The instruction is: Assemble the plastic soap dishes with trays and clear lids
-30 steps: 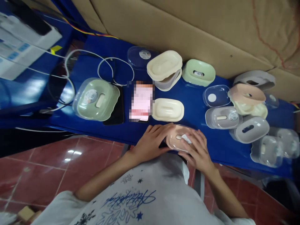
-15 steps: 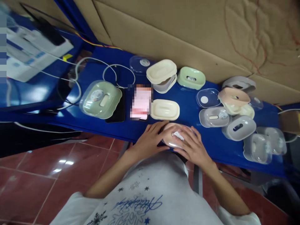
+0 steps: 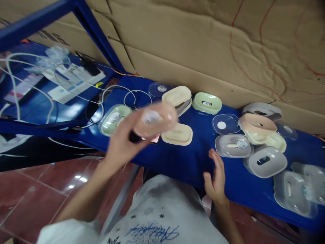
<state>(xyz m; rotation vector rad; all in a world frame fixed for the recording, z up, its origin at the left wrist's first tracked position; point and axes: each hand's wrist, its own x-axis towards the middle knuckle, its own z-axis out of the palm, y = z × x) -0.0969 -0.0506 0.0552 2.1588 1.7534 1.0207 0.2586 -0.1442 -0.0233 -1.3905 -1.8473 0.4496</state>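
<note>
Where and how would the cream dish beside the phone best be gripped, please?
I'd take the cream dish by its rounded right end, pinching across the rim, coming from the right with the free right hand: it lies flat, and near its left end are the phone and the pink box in the left hand.

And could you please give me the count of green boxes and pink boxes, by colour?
Green: 2 (left green box, rear green box)
Pink: 2 (held pink box in the left hand, resting pink box)
Total: 4
</note>
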